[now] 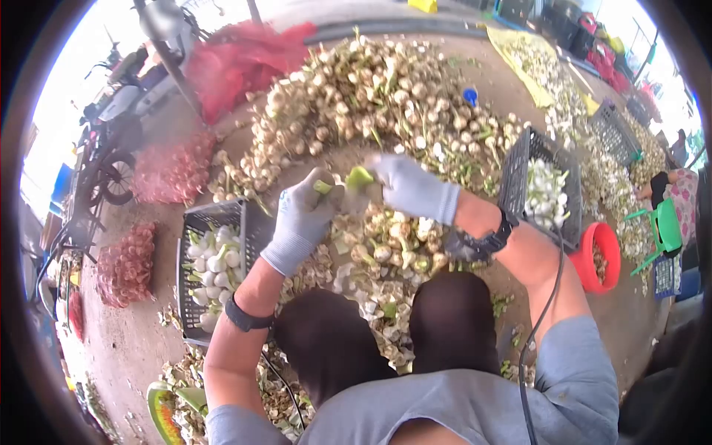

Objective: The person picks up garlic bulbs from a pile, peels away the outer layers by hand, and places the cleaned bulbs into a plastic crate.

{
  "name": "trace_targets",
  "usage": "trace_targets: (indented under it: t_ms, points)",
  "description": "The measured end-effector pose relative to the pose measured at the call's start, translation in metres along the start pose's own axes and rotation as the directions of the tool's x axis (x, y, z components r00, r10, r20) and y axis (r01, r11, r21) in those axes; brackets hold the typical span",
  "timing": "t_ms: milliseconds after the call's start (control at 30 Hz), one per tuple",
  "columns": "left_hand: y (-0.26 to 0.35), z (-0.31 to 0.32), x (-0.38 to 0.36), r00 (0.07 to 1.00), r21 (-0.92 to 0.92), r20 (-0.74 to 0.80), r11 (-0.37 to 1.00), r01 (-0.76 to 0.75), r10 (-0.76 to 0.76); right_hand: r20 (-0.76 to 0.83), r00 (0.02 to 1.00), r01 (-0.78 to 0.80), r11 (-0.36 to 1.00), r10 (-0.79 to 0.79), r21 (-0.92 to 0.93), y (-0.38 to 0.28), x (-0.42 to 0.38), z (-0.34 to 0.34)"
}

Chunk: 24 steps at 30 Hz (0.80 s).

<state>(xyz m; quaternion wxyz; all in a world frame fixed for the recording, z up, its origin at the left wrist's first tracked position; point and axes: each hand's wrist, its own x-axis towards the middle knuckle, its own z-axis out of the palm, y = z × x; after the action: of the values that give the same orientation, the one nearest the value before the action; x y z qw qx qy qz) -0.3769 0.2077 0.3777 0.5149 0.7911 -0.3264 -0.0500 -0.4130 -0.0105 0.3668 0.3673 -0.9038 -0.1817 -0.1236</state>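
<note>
Both my hands wear grey gloves and meet over a garlic bulb with a green stalk (359, 178), held between them above my knees. My left hand (305, 215) grips the bulb's left end. From the right, my right hand (410, 187) closes on the stalk side. Whether a blade is in either hand is hidden. Under my hands lies a heap of skins and cut stalks (371, 259). A big pile of untrimmed garlic (371, 96) spreads out beyond them.
A black crate of cleaned white bulbs (211, 259) stands at my left, another black crate (541, 185) at my right with a red bowl (604, 256) beside it. Red net sacks (237, 55) and a motorbike (111, 148) are at the far left. Another person (671, 193) sits at the far right.
</note>
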Motion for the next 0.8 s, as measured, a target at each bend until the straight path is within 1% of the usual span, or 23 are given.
trace_targets:
  t_ms: [33, 67, 100, 167, 200, 233, 267, 300, 333, 367, 400, 433, 467, 500, 533, 567, 600, 633, 667, 700, 733, 767, 800]
  points:
    - [-0.006, 0.007, 0.003, 0.999, 0.057, 0.05, 0.998, 0.009, -0.012, 0.007, 0.999, 0.044, 0.978, -0.044, -0.203, 0.006, 0.005, -0.01]
    - [-0.013, 0.011, 0.006, 0.99, -0.063, 0.129, 0.997, -0.042, 0.05, -0.066, 0.998, -0.023, 0.984, 0.011, -0.175, 0.04, 0.011, -0.011]
    - [-0.016, 0.018, 0.008, 0.986, -0.132, 0.167, 0.991, 0.012, 0.011, -0.138, 0.988, -0.085, 0.985, 0.064, -0.149, 0.072, 0.011, -0.013]
    - [-0.043, 0.021, 0.022, 0.952, -0.23, 0.204, 0.956, -0.181, 0.229, -0.049, 0.966, -0.257, 0.954, 0.252, -0.156, 0.096, 0.007, -0.03]
    - [-0.057, 0.021, 0.028, 0.952, -0.321, 0.196, 0.933, -0.164, 0.235, -0.1, 0.972, -0.229, 0.957, 0.214, -0.178, 0.114, -0.005, -0.032]
    - [-0.074, 0.022, 0.032, 0.953, -0.408, 0.185, 0.901, -0.147, 0.239, 0.001, 0.909, -0.414, 0.903, 0.417, -0.116, 0.132, -0.018, -0.031]
    - [-0.096, 0.025, 0.034, 0.962, -0.464, 0.153, 0.876, -0.132, 0.227, 0.115, 0.8, -0.584, 0.808, 0.588, -0.077, 0.152, -0.034, -0.027]
    - [-0.105, 0.032, 0.036, 0.965, -0.463, 0.146, 0.877, -0.129, 0.219, 0.185, 0.86, -0.458, 0.879, 0.476, -0.133, 0.183, -0.059, -0.01]
    - [-0.111, 0.04, 0.036, 0.996, -0.656, 0.083, 0.754, 0.039, 0.02, 0.5, 0.663, -0.38, 0.826, 0.557, -0.416, 0.159, -0.062, -0.007]
    - [-0.119, 0.047, 0.038, 0.98, -0.816, 0.069, 0.555, 0.164, -0.188, 0.67, 0.504, -0.39, 0.836, 0.545, -0.387, 0.141, -0.066, 0.007]
    - [-0.133, 0.054, 0.04, 0.956, -0.815, 0.086, 0.532, 0.229, -0.28, 0.772, 0.445, -0.44, 0.862, 0.453, -0.252, 0.125, -0.072, 0.008]
    - [-0.143, 0.065, 0.042, 0.958, -0.842, 0.083, 0.495, 0.215, -0.275, 0.742, 0.479, -0.419, 0.865, 0.469, -0.276, 0.14, -0.095, 0.034]
    - [-0.147, 0.074, 0.044, 0.928, -0.86, 0.103, 0.437, 0.264, -0.358, 0.653, 0.538, -0.448, 0.837, 0.533, -0.314, 0.131, -0.089, 0.04]
    - [-0.15, 0.083, 0.044, 0.89, -0.874, 0.127, 0.374, 0.309, -0.438, 0.422, 0.826, -0.375, 0.923, 0.373, -0.083, 0.137, -0.088, 0.053]
    - [-0.156, 0.092, 0.042, 0.884, -0.872, 0.131, 0.372, 0.318, -0.449, 0.089, 0.975, -0.211, 0.972, 0.202, 0.105, 0.142, -0.086, 0.064]
    - [-0.166, 0.102, 0.04, 0.868, -0.895, 0.136, 0.316, 0.314, -0.477, 0.094, 0.975, -0.213, 0.971, 0.203, 0.111, 0.139, -0.08, 0.07]
    - [-0.175, 0.111, 0.039, 0.854, -0.916, 0.14, 0.262, 0.304, -0.5, -0.064, 0.978, -0.183, 0.967, 0.197, 0.177, 0.135, -0.072, 0.073]
    - [-0.182, 0.118, 0.037, 0.855, -0.915, 0.143, 0.263, 0.307, -0.498, -0.225, 0.954, -0.144, 0.962, 0.198, 0.233, 0.129, -0.064, 0.074]
    - [-0.189, 0.126, 0.033, 0.842, -0.909, 0.195, 0.23, 0.348, -0.504, -0.353, 0.931, -0.053, 0.991, 0.092, 0.12, 0.12, -0.056, 0.069]
    - [-0.196, 0.134, 0.025, 0.824, -0.9, 0.246, 0.195, 0.389, -0.511, -0.354, 0.93, -0.059, 0.991, 0.099, 0.121, 0.127, -0.06, 0.071]
    - [-0.2, 0.142, 0.018, 0.884, -0.893, 0.181, 0.304, 0.331, -0.431, -0.294, 0.956, 0.003, 1.0, -0.006, -0.013, 0.134, -0.064, 0.074]
    - [-0.206, 0.147, 0.013, 0.88, -0.893, 0.184, 0.3, 0.336, -0.438, -0.216, 0.971, 0.074, 0.988, -0.103, -0.139, 0.139, -0.067, 0.076]
    - [-0.211, 0.151, 0.007, 0.891, -0.84, 0.153, 0.419, 0.345, -0.428, -0.261, 0.964, 0.073, 0.995, -0.054, 0.062, 0.144, -0.067, 0.079]
